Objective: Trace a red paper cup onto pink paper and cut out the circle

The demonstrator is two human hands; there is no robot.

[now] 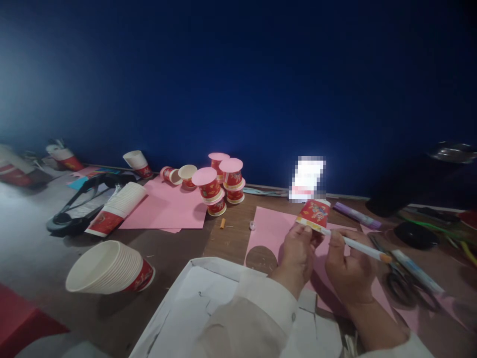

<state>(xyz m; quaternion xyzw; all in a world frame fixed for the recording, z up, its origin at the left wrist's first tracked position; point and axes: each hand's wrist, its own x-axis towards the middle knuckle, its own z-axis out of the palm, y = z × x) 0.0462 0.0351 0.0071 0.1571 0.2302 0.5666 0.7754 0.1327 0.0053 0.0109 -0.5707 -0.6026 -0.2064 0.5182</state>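
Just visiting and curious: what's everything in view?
printed paper cup: one, red-white, centre-right
orange-ended tube: one, white, right
disc-topped paper cups: at least five, red-pink, centre
nested paper-cup stacks: at least three, red-white, left
loose paper cups: two, red-white, centre-left
paper sheets: several, pink, centre, right
loop-handled scissors: one, dark, right
cylindrical tube: one, purple, right
slender tube: one, blue-white, beside scissors
small cylinder: one, orange, centre
headband-like frame: one, black, left
shallow box: one, white, foreground
rounded object: one, black, right
bright blurred patch: one, white, rear
table: one, brown, below
wall: one, dark-blue, behind
left fingers: one hand, pale-sleeved, gripping cup
right fingers: one hand, pale-sleeved, gripping orange-ended tube
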